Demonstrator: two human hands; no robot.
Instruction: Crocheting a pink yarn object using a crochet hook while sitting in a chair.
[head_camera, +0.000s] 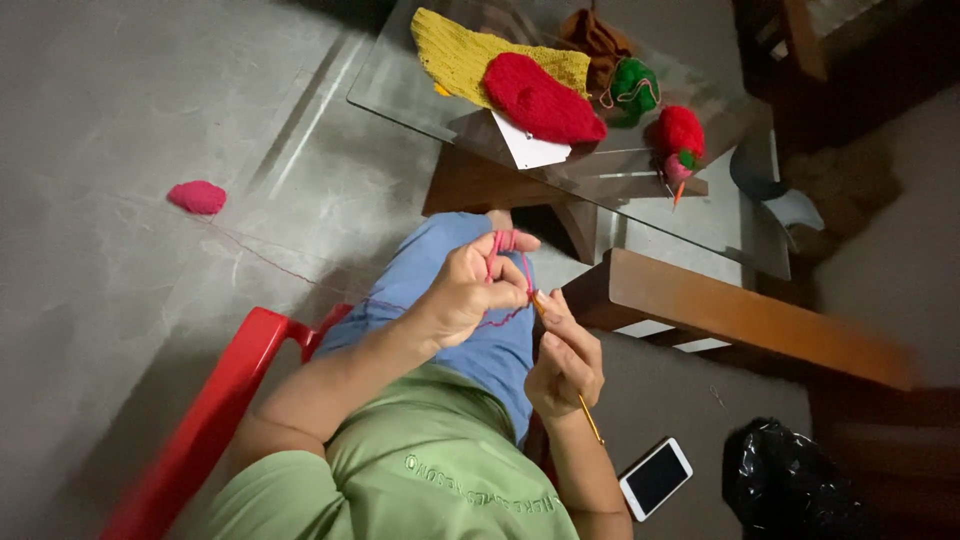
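Head view looks down on a seated person in a green shirt and blue trousers, crocheting over the lap. Nearest, the right hand (565, 365) is curled shut around a thin orange-yellow crochet hook (590, 418); its tail pokes out below the palm, while its tip is hidden where the two hands meet. Just beyond, the left hand (465, 292) is partly closed, with pink yarn (503, 243) looped over the raised forefinger and pinched between thumb and fingers. The strand runs left from the lap across the grey floor — thin and hard to follow — to a small pink yarn ball (197, 197) lying well apart.

A red plastic chair (215, 400) is cut off at the near-left edge. Near right, a white smartphone (655, 478) with a dark screen lies on the floor beside a crumpled black plastic bag (790, 485). Farther off, a glass-topped table (400, 85) carries a yellow knitted piece (455, 50), a red knitted piece (540, 100), a white card (530, 150) tucked under it, and green (633, 88) and red yarn balls (680, 130) — details there are blurred.
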